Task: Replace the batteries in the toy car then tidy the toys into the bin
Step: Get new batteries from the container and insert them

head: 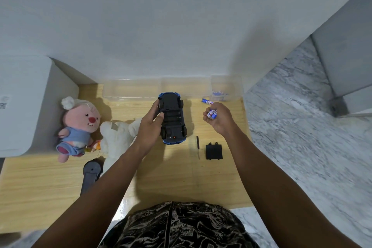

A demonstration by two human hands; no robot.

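The blue toy car lies upside down on the wooden table, black battery bay uncovered, gripped by the left hand. The right hand pinches 2 blue-white batteries.

Soft overhead light, fisheye-warped edges

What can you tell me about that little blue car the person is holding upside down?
The small blue plastic toy car lies belly-up on the pale wooden tabletop, its black underside facing the camera. Four black wheels sit at its corners, and blue bodywork peeks out at both ends. The battery bay in the middle is uncovered and looks empty. A small orange spot shows near the end closest to the person. The left hand grips its side, thumb on the underside.
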